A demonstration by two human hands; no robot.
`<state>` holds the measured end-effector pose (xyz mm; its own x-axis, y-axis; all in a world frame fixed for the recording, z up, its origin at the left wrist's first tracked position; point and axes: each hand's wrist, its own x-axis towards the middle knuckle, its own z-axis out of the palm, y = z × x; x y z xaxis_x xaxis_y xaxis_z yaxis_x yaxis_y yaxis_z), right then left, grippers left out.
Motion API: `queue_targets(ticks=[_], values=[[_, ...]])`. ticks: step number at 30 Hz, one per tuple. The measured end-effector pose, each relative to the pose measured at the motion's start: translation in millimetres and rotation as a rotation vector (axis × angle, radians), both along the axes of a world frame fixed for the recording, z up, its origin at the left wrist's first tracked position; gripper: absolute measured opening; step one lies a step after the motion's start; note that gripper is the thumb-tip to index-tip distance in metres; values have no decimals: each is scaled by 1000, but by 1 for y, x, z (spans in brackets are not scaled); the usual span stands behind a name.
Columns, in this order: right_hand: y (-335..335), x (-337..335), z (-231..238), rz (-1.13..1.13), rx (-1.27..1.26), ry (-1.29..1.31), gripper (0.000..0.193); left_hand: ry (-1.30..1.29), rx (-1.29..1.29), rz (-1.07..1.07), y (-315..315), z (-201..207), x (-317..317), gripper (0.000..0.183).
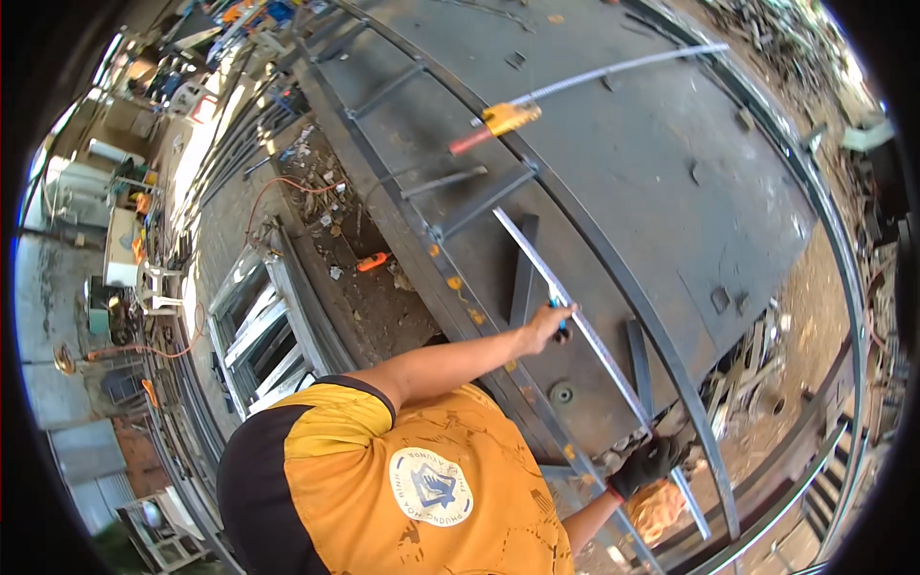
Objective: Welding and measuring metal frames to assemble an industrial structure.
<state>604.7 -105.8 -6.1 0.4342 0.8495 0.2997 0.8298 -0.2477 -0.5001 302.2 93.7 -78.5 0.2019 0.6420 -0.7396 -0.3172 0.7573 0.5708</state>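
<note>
A long silver straightedge (606, 356) lies slantwise across the dark steel frame, from its middle down to the lower right. My bare left hand (548, 324) is closed around a small blue and black tool (560, 331), its kind unclear, with fingertips at the straightedge. Farther down, my right hand (644, 466), in a dark glove, grips the straightedge near its lower end; its fingers are partly hidden. Beneath both hands runs the frame, with a curved outer bar (613, 264) and shorter crossbars (487, 201).
A large dark steel sheet (661, 182) lies under the frame. Across its far side rests another long straight bar (623, 72) beside a yellow and red tool (508, 118). Metal scrap lies at the right. On the left are an orange tool (372, 261) and stacked metal frames (259, 321).
</note>
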Motion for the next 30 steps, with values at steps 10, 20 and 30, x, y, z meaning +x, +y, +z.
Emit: queue_targets(ticks=[10, 20, 30], values=[[32, -24, -46, -786, 307, -3, 25, -119, 2, 127, 41, -39, 43, 20], [110, -53, -73, -646, 546, 1769, 35, -63, 5, 85, 67, -42, 63, 20], [130, -38, -97, -665, 484, 1708, 43, 8, 15, 84, 83, -43, 62, 20]])
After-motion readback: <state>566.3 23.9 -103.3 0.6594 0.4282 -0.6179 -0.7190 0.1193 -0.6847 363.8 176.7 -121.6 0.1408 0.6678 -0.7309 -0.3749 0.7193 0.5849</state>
